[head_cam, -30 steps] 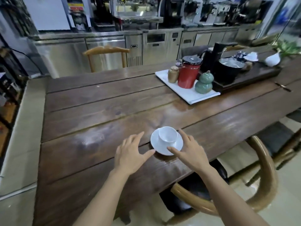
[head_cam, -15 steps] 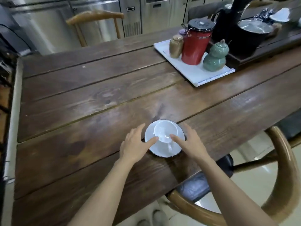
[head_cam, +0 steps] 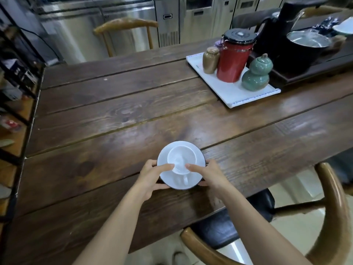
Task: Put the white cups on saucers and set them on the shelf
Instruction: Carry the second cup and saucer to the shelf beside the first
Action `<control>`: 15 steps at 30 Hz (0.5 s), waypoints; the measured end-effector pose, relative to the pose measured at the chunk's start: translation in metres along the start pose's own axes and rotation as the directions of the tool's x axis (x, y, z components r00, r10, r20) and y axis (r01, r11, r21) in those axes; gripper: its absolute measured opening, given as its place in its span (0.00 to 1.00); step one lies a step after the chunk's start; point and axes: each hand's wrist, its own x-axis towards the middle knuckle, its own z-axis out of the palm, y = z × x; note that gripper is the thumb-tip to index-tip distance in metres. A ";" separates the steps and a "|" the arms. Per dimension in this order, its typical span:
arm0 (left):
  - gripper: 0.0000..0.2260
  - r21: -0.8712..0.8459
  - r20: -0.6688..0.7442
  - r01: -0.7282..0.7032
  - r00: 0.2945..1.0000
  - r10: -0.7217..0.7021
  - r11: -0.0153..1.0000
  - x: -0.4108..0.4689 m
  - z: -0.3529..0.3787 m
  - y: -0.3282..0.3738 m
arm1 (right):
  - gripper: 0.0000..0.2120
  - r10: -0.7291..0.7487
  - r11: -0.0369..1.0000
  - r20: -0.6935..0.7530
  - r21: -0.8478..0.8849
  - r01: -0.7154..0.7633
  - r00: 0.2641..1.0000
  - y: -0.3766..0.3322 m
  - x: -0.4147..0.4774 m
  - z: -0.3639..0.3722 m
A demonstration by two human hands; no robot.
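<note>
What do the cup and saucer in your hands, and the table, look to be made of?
Cup and saucer: probably glazed ceramic, plain white and smooth with a soft sheen. Table: dark-stained wood planks, with visible grain, knots and seams, and a glossy finish that reflects light.

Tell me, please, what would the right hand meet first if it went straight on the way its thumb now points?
The right hand points its thumb leftward across the saucer, so it would meet the white cup almost at once; the thumb tip seems already at its wall. Beyond it waits the left hand.
</note>
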 end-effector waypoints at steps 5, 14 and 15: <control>0.20 -0.049 -0.037 -0.070 0.997 0.068 0.996 -0.025 -0.011 -0.001 | 0.34 -0.056 0.996 0.091 0.072 0.050 0.994 -0.015 -0.025 0.011; 0.28 -0.228 -0.156 -0.233 0.967 0.201 0.945 -0.099 -0.077 -0.026 | 0.27 -0.196 0.980 0.211 0.049 0.190 0.957 -0.035 -0.091 0.078; 0.30 -0.245 -0.185 -0.262 0.958 0.220 0.934 -0.111 -0.090 -0.033 | 0.26 -0.206 0.978 0.240 0.033 0.204 0.949 -0.035 -0.101 0.092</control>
